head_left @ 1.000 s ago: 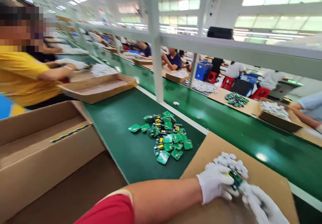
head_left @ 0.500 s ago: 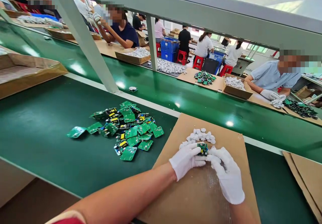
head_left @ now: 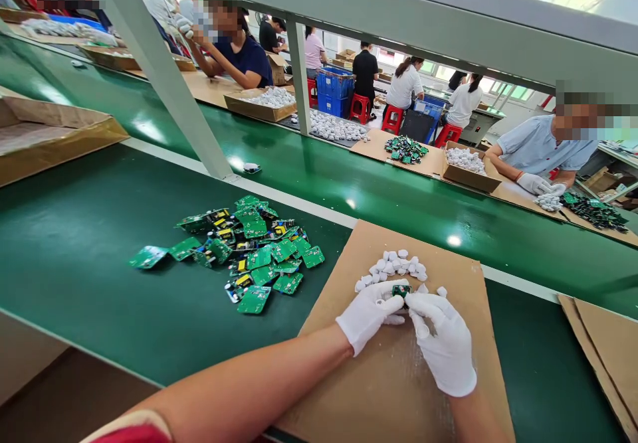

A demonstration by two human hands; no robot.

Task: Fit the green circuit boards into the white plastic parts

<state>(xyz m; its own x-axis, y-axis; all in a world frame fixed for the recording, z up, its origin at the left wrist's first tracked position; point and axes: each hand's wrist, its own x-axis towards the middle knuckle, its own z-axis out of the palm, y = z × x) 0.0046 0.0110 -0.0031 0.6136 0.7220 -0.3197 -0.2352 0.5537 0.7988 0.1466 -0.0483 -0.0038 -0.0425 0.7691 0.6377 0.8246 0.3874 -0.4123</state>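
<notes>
Both my hands wear white gloves and meet over a brown cardboard sheet (head_left: 349,396). My left hand (head_left: 367,313) and my right hand (head_left: 445,347) pinch a small green circuit board (head_left: 400,290) between their fingertips. Just beyond the fingers lies a small heap of white plastic pieces (head_left: 396,265) on the cardboard. To the left, on the green belt, a pile of green circuit boards (head_left: 244,250) is spread out.
A grey frame post (head_left: 164,78) rises beyond the board pile. A cardboard box (head_left: 54,131) sits at far left and folded cardboard (head_left: 603,343) at right. Across a second green belt (head_left: 349,190), several people sit with boxes of white parts and boards.
The view swung from the left to straight over the cardboard. My two hands stayed together on the small board, and the right hand's fingers have shifted slightly on it.
</notes>
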